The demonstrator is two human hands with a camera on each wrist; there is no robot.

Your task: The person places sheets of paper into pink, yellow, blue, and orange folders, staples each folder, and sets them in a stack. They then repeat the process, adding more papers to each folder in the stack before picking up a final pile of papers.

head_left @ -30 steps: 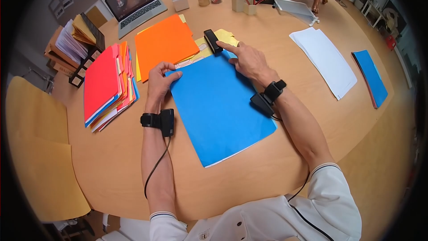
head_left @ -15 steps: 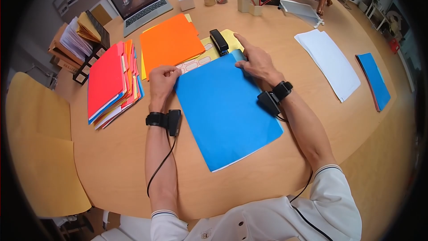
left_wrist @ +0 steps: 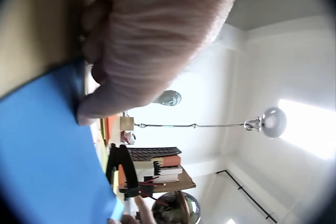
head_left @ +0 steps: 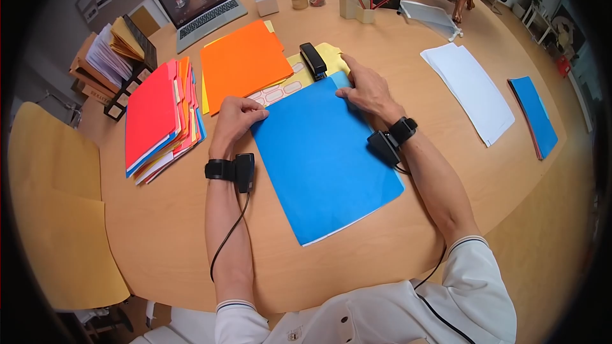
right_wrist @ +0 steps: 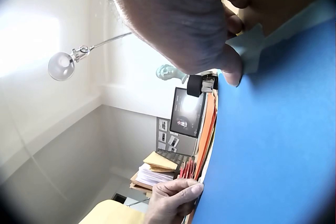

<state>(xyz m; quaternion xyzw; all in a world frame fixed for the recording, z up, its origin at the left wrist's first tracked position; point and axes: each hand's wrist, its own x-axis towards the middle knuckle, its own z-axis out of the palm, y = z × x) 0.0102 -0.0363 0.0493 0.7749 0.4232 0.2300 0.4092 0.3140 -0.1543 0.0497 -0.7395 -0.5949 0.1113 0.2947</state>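
A blue folder (head_left: 328,159) lies tilted, white paper showing along its lower edge. At its upper left corner the left hand (head_left: 234,121) pinches the edge, thumb on the cover, other fingers curled beside it. The right hand (head_left: 371,92) holds the upper right corner by a light-blue tab (right_wrist: 252,48); its thumb (right_wrist: 231,66) lies on the cover, its index finger reaches past the top edge, and the other fingers are partly hidden. Just beyond the top edge stand a black stapler (head_left: 312,60) and a sheet of red-outlined labels (head_left: 274,94).
Left of the folder are an orange folder (head_left: 242,64) and a stack of red and mixed folders (head_left: 152,114). White sheets (head_left: 468,89) and a narrow blue folder (head_left: 534,114) lie to the right. A laptop (head_left: 201,3) and pen holders (head_left: 357,3) stand behind.
The right index finger has come off the stapler and drawn back toward the folder's corner. The left thumb lifted inward off the cover, then came back onto it near the corner.
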